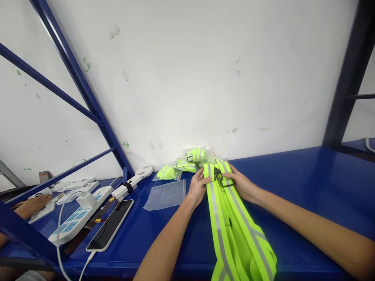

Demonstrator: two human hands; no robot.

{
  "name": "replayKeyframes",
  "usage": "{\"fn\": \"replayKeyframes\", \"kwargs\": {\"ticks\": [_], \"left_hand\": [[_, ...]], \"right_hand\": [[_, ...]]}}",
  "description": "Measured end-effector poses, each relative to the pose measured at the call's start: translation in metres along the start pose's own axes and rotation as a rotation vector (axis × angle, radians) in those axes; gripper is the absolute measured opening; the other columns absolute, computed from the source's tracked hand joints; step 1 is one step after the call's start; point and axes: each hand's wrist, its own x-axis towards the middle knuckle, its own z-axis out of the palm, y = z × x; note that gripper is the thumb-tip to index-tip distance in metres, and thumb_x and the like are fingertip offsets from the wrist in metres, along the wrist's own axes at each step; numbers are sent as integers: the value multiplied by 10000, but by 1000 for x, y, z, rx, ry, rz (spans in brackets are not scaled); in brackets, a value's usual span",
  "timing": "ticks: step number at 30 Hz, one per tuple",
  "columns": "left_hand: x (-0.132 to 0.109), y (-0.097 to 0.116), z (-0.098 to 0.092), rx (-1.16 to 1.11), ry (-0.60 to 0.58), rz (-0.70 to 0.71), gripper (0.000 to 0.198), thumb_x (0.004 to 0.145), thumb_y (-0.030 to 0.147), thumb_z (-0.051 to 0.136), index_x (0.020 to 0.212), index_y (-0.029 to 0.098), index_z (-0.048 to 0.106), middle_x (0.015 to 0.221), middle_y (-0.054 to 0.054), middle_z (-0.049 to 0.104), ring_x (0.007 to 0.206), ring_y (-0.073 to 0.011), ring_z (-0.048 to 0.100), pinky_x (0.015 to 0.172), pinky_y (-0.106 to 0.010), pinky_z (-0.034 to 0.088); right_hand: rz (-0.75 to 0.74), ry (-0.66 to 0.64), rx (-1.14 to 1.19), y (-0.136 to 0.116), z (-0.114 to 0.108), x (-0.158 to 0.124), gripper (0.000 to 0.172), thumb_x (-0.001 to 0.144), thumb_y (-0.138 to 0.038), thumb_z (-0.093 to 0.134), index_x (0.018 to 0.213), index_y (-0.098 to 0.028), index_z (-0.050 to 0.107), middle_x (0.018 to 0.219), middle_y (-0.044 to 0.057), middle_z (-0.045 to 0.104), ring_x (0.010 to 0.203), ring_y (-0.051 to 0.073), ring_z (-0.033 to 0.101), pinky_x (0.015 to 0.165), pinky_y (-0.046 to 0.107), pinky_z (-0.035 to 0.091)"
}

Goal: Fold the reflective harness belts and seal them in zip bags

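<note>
A neon yellow reflective vest (231, 226) with grey stripes hangs down from both hands toward the table's front edge. My left hand (198, 186) pinches its upper left strap, and my right hand (240, 182) grips the upper right strap. Between them sits a black plastic buckle (217, 174) at the top of the straps. Just left of my left hand lies a flat clear plastic bag (164, 195). Behind my hands, by the wall, are several bagged neon yellow bundles (195, 156). Some fingers of the right hand are hidden behind the strap.
On the left of the blue table (307, 195) lie a phone (111, 225) with a cable, a white power strip (79, 218) and a small white fan (143, 171). A blue metal frame (90, 93) rises there. Another person's hand (36, 203) is beyond it.
</note>
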Motion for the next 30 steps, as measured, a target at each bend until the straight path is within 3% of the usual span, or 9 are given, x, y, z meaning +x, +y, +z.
{"fn": "replayKeyframes", "kwargs": {"ticks": [3,5,10,13,17,21,23,27,30], "left_hand": [[-1,-1,-2,146,-32,33,587,623,204,806,1178,174,616,1170,-116,652,1001,-264,647,827,-326,509],[-2,-2,-3,249,-10,51,567,659,216,788,1198,203,611,1158,-99,659,1032,-260,635,812,-299,511],[-3,-6,-8,297,-7,-28,638,727,276,736,1310,268,477,971,-58,708,869,-246,681,731,-315,528],[-2,-6,-9,256,2,-17,645,720,258,736,1304,267,464,956,-42,709,862,-241,687,784,-332,522],[-1,-3,-4,168,18,-21,598,722,282,724,1270,257,489,1052,-36,696,955,-240,665,862,-340,503],[-2,2,1,23,-87,-147,560,777,518,635,1229,199,547,1092,-84,687,1003,-272,650,887,-376,499],[-3,4,2,13,-133,-228,600,786,588,597,1223,178,564,1092,-111,687,1012,-296,647,883,-395,501],[-5,4,3,40,-73,-298,624,764,434,683,1312,222,472,1154,-92,662,1027,-283,644,874,-393,506],[-6,4,4,-36,-73,-269,649,758,412,679,1331,231,434,1191,-82,642,1050,-277,635,882,-390,507]], "right_hand": [[66,-26,-3,3,-2,1,421,728,-180,724,1134,-201,611,1032,113,739,850,285,718,788,422,583],[63,-13,-20,4,-2,0,406,733,-186,731,1124,-186,624,1044,128,737,843,288,720,786,419,587],[93,-89,-178,5,-7,-3,699,805,-300,685,1428,-326,370,1129,73,715,788,249,726,666,375,595],[118,-119,-224,6,-10,-2,774,820,-352,672,1477,-353,263,1102,65,721,725,234,722,604,363,585],[98,-79,-79,12,-8,1,610,826,-296,661,1384,-324,415,1077,55,725,805,225,715,732,388,577],[48,-112,20,10,-3,-1,387,784,-183,631,1161,-267,595,1046,43,726,866,220,698,829,374,548],[30,-177,74,6,0,-3,259,805,-235,593,1060,-244,640,1055,47,717,929,237,679,856,375,535],[9,-139,52,1,2,-4,202,840,-374,560,904,-219,673,972,59,717,935,254,662,845,369,527],[-64,-86,-15,0,0,-1,128,777,-285,645,872,-205,678,914,47,709,909,235,660,827,326,521]]}}
